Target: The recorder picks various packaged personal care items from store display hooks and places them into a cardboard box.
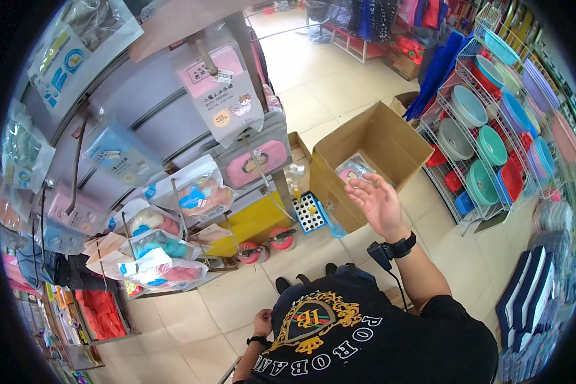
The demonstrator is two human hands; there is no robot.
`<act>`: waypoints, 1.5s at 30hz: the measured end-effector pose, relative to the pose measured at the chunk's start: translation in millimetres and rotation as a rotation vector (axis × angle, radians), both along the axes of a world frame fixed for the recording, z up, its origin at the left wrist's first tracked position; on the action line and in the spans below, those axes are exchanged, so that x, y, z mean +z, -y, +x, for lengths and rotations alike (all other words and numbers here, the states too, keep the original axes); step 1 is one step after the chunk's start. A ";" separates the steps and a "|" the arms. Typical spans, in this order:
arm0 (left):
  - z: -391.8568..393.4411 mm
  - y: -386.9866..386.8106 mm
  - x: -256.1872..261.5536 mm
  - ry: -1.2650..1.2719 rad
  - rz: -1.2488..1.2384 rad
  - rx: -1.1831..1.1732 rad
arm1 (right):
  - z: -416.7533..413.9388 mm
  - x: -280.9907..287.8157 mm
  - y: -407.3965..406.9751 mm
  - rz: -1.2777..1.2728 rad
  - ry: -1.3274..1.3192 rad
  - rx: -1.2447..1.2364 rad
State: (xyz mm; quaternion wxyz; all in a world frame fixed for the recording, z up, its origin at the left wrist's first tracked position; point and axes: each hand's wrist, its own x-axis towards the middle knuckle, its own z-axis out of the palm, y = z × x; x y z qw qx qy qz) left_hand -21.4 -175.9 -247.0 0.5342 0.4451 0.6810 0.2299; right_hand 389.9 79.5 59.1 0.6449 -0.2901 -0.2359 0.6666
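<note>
My right hand [379, 206] is raised at the near edge of an open cardboard box [381, 139]. It holds nothing, and its fingers are extended. A dark band with a small cabled device is on that wrist. Inside the box, partly behind the fingertips, lies a plastic-wrapped pack [354, 165] with pink on it. My left hand [263, 322] hangs low beside my black T-shirt [379, 331], its fingers curled and partly hidden. To the left, a packaged pink bath sponge [221, 81] and a pink pack [257, 165] hang from metal hooks.
More bagged sponges [187, 192] hang on the slatted wall [144, 91]. Below them stand red fire extinguishers [282, 238] and a blue-edged tray [309, 213]. A wire rack [441, 129] of plastic basins [469, 105] rises at the right. Hooks stick out toward the aisle.
</note>
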 end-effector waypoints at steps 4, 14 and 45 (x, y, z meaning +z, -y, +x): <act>3.5 -5.3 0.6 -0.017 0.085 0.050 | -13.5 -8.1 -10.2 0.051 0.121 0.068; 4.6 0.7 24.8 -0.108 0.010 0.072 | -64.2 -9.9 -58.5 0.174 0.638 0.124; 89.1 -165.0 235.9 0.346 0.408 0.066 | -98.2 -12.7 -104.5 0.510 1.113 -0.211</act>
